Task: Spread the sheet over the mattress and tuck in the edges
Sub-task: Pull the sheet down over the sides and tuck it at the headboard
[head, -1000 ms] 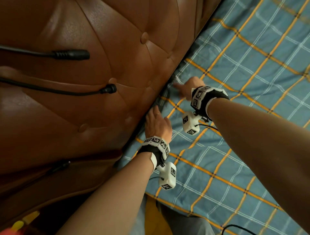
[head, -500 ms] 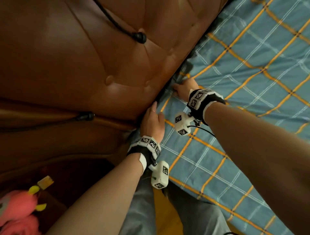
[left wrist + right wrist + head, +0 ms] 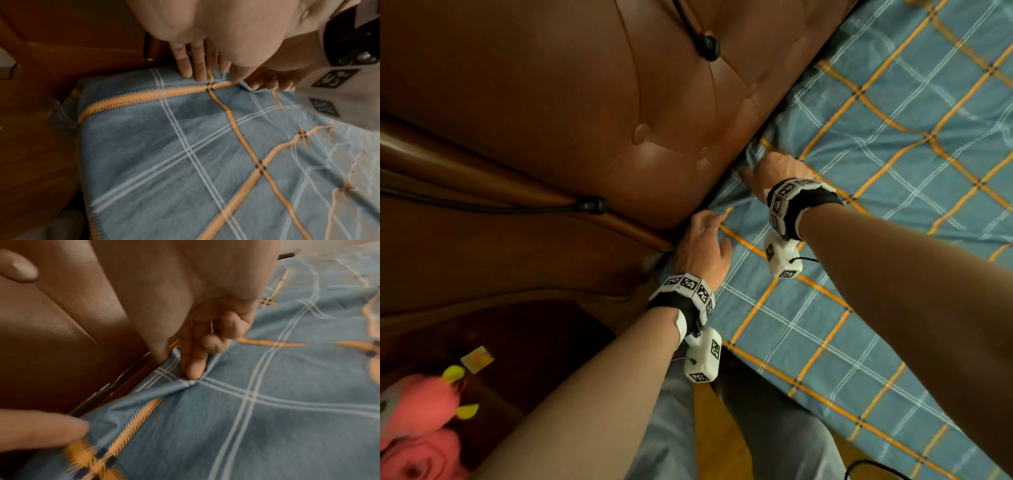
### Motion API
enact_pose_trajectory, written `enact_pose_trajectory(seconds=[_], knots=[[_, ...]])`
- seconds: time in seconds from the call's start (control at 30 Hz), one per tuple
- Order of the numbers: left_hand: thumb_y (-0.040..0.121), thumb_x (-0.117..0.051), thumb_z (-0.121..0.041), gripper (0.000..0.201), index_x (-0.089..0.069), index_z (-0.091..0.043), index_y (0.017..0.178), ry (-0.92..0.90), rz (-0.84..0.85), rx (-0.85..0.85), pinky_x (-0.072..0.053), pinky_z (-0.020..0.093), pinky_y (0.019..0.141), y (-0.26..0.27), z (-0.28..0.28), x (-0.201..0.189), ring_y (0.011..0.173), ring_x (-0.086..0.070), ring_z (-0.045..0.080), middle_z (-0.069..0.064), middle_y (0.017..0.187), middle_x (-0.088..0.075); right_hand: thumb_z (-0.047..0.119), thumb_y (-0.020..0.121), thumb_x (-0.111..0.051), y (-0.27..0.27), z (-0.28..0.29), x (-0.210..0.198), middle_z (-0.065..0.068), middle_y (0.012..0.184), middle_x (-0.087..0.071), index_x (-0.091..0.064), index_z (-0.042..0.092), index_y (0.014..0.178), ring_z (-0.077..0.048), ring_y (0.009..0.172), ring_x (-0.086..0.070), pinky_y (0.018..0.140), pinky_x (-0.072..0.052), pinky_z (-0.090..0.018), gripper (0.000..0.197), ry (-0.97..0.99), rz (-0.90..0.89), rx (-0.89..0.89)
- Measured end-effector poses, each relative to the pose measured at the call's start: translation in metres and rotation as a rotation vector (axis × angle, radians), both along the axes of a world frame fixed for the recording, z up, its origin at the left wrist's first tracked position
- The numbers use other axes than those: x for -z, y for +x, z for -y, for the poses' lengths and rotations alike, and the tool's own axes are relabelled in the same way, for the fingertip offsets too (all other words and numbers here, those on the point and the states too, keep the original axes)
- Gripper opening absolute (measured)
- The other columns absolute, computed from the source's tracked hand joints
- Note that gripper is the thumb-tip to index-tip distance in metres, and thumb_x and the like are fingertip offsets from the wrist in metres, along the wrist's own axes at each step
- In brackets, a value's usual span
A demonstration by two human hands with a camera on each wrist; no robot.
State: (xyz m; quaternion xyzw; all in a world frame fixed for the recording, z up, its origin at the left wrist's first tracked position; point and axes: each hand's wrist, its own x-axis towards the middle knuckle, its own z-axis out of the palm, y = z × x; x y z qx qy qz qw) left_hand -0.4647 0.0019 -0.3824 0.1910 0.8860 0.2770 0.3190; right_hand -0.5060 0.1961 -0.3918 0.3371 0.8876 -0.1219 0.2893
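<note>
A blue plaid sheet with orange and white lines covers the mattress up to the headboard. My left hand is at the mattress corner; in the left wrist view its straight fingers press the sheet's edge down into the gap. My right hand is a little farther along that gap. In the right wrist view the right hand pinches a raised fold of the sheet between thumb and forefinger, with its other fingers curled. Below the gap the sheet's edge is hidden.
The brown tufted leather headboard rises on the left, with black cables and plugs hanging across it. A pink plush toy lies low on the left. My grey trouser legs stand on the wooden floor beside the bed.
The right hand went from pushing with one outstretched finger to pinching a fold of sheet. The left hand's fingers slid deeper along the gap. The head view swung left and down.
</note>
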Motion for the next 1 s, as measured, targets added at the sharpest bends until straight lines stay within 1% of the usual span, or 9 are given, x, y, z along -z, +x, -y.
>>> enact_pose_trajectory(seconds=[0.07,0.2,0.3,0.43,0.53,0.6,0.77,0.9,1.0], knots=[[0.093,-0.055,-0.020,0.046,-0.047,-0.018,0.138,-0.007,0.014,0.028,-0.046,0.037,0.100,0.000,0.004,0.001,0.122,-0.051,0.017,-0.004,0.141,-0.038,0.063,0.087,-0.052,0.003,0.002,0.003,-0.012,0.092,-0.062,-0.056,0.010,0.095,-0.032,0.084,-0.062,0.066,-0.045,-0.036,0.054,-0.044,0.011,0.103],[0.094,-0.054,-0.025,0.045,-0.047,-0.018,0.138,-0.028,0.030,0.063,-0.045,0.037,0.103,0.002,0.007,0.004,0.129,-0.046,0.016,-0.005,0.144,-0.037,0.030,0.089,-0.068,0.000,0.006,0.010,-0.010,0.094,-0.065,-0.058,0.006,0.085,-0.028,0.085,-0.064,0.068,-0.050,-0.032,0.026,-0.143,0.029,0.190],[0.094,-0.055,-0.025,0.047,-0.046,-0.017,0.139,-0.037,0.046,0.070,-0.044,0.038,0.103,0.001,0.009,0.004,0.129,-0.046,0.018,-0.002,0.143,-0.039,0.022,0.084,-0.076,-0.009,0.007,0.013,-0.009,0.084,-0.063,-0.053,0.004,0.076,-0.026,0.075,-0.063,0.062,-0.051,-0.033,0.030,-0.206,0.034,0.310],[0.095,-0.054,-0.023,0.048,-0.043,-0.014,0.141,-0.017,0.104,0.035,-0.044,0.039,0.104,-0.001,0.007,-0.001,0.127,-0.049,0.019,-0.001,0.145,-0.037,0.023,0.089,-0.067,-0.010,0.008,0.019,-0.011,0.091,-0.070,-0.064,0.001,0.091,-0.028,0.087,-0.069,0.070,-0.054,-0.035,0.022,-0.262,-0.048,0.403],[0.094,-0.056,-0.019,0.047,-0.045,-0.013,0.139,0.007,0.058,0.050,-0.039,0.038,0.109,-0.006,0.008,-0.003,0.131,-0.043,0.018,-0.001,0.145,-0.038,0.025,0.088,-0.058,-0.012,0.012,0.018,-0.007,0.083,-0.072,-0.069,0.006,0.086,-0.018,0.067,-0.064,0.058,-0.048,-0.029,0.022,-0.364,-0.235,0.415],[0.091,-0.059,-0.017,0.048,-0.047,-0.013,0.138,0.019,0.022,0.068,-0.034,0.038,0.112,-0.007,0.009,-0.001,0.135,-0.037,0.018,0.000,0.146,-0.038,0.026,0.088,-0.054,-0.009,0.016,0.017,-0.005,0.082,-0.072,-0.069,0.011,0.089,-0.018,0.067,-0.063,0.063,-0.050,-0.031,0.021,-0.387,-0.328,0.355],[0.091,-0.058,-0.027,0.071,-0.023,-0.015,0.152,-0.057,0.104,0.127,-0.016,0.036,0.121,-0.009,0.002,0.007,0.148,-0.013,0.020,0.003,0.162,-0.011,0.055,0.090,-0.047,0.006,0.017,0.020,-0.007,0.129,-0.054,-0.062,0.033,0.122,-0.031,0.122,-0.047,0.093,-0.045,-0.043,0.042,-0.027,-0.181,-0.109],[0.091,-0.058,-0.033,0.086,-0.004,-0.014,0.155,-0.182,0.251,0.065,-0.013,0.039,0.121,-0.012,-0.010,0.013,0.149,-0.008,0.023,0.007,0.162,-0.004,0.054,0.090,-0.035,-0.005,0.020,0.019,-0.013,0.131,-0.045,-0.065,0.030,0.119,-0.034,0.121,-0.038,0.100,-0.034,-0.045,0.048,0.187,-0.063,-0.376],[0.091,-0.057,-0.033,0.084,-0.007,-0.011,0.154,-0.227,0.331,-0.072,-0.022,0.041,0.118,-0.020,-0.018,0.020,0.146,-0.021,0.027,0.009,0.160,-0.016,0.056,0.086,-0.038,-0.014,0.016,0.019,-0.010,0.127,-0.044,-0.065,0.033,0.118,-0.034,0.119,-0.037,0.102,-0.032,-0.044,0.048,0.102,-0.005,-0.332]])
